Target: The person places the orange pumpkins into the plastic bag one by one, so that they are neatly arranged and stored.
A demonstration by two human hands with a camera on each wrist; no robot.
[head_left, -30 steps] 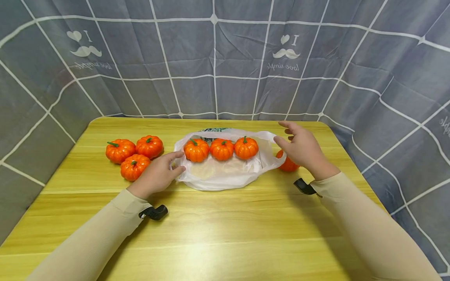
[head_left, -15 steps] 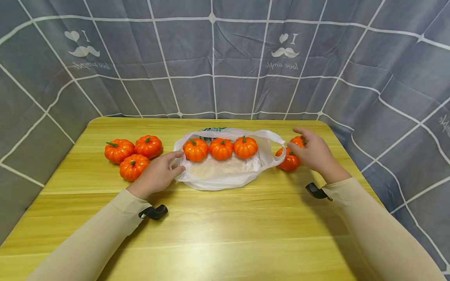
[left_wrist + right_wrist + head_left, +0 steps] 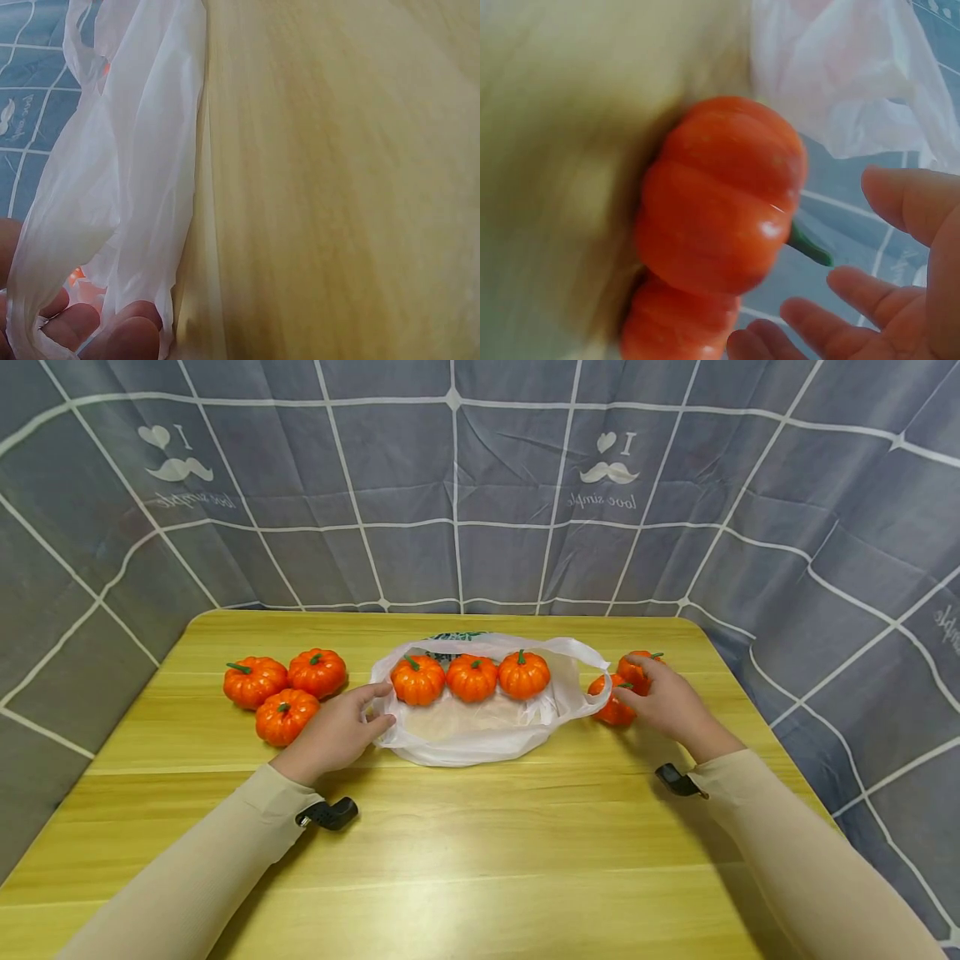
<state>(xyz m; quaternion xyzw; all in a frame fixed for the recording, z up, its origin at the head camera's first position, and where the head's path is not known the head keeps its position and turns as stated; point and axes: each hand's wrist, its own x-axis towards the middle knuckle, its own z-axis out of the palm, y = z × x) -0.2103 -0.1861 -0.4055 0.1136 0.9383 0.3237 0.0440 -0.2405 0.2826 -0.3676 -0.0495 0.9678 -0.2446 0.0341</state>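
Observation:
A white plastic bag (image 3: 465, 749) lies with its mouth spread, and three small orange pumpkins (image 3: 472, 679) sit in a row inside it. At its left end my left hand (image 3: 330, 733) holds the bag's handle, fingers curled through the loop in the left wrist view. Two more pumpkins stand right of the bag, a nearer one (image 3: 611, 707) and a farther one (image 3: 633, 673). My right hand (image 3: 667, 702) is beside them with thumb and fingers spread. In the right wrist view the fingertips (image 3: 851, 285) are near the green stem (image 3: 808, 246), with nothing in the hand.
Three pumpkins (image 3: 283, 717) form a cluster on the left of the wooden table (image 3: 480, 860), close to my left forearm. A grey curtain (image 3: 405, 485) with white grid lines stands behind the table. The bag's right handle (image 3: 600, 681) reaches toward the nearer right pumpkin.
My right hand has moved right, away from the bag's handle, and come down beside the two right pumpkins, uncovering the farther one. My left hand has stayed at the bag.

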